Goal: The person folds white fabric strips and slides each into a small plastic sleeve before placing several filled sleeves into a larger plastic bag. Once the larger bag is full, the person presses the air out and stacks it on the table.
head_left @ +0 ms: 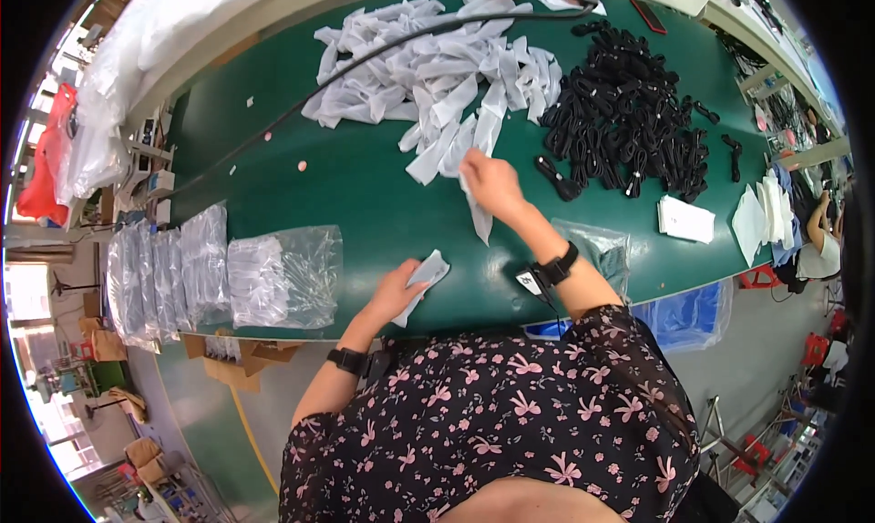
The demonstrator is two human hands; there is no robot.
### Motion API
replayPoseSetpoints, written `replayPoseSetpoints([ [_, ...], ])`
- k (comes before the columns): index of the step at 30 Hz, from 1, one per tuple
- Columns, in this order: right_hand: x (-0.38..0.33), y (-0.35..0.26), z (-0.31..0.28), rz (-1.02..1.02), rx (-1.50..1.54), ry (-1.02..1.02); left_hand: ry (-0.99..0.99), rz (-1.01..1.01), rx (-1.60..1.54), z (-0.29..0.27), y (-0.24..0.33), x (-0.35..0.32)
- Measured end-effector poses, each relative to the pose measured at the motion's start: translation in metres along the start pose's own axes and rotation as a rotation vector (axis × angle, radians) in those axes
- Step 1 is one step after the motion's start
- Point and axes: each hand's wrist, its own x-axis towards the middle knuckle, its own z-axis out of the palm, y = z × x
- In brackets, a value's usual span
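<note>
Head view, right hand [492,182] pinching flat grey pouch [478,215]

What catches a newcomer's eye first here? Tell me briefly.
A heap of pale grey pouches sprawls across the far middle of the green table, beside a black tangle of cables on the right. The right hand lifts one pouch from the heap's edge; the left hand holds another near the front edge.

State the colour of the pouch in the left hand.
Pale grey-white, like the pouch pile beyond; the head view shows it.
</note>
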Motion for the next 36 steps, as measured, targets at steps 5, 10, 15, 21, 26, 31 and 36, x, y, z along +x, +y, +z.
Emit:
replayPoseSetpoints([
  [5, -0.015, 0.004, 0.047, 0.082, 0.383, -0.191, -0.031, 0.426, 0.422, 0.01, 0.001, 0.006],
  [10, -0.052, 0.022, 0.041, -0.085, 0.001, -0.141, -0.018, 0.588, 0.442, 0.014, -0.009, 0.009],
  [15, -0.07, 0.028, 0.055, -0.151, -0.155, -0.253, -0.02, 0.779, 0.424, 0.019, -0.014, 0.024],
  [21, -0.08, 0.012, 0.062, -0.109, -0.101, -0.335, 0.293, 0.929, 0.634, 0.018, -0.011, 0.038],
  [26, -0.038, 0.015, 0.042, -0.182, -0.008, -0.358, 0.304, 0.828, 0.755, 0.012, -0.021, 0.039],
  [31, 0.037, 0.025, 0.052, -0.38, -0.193, 0.151, 0.268, 0.781, 0.746, 0.015, -0.029, 0.036],
  [36, 0.046, 0.03, 0.076, -0.591, -0.422, -0.096, 0.272, 0.685, 0.61, 0.019, -0.038, 0.037],
])
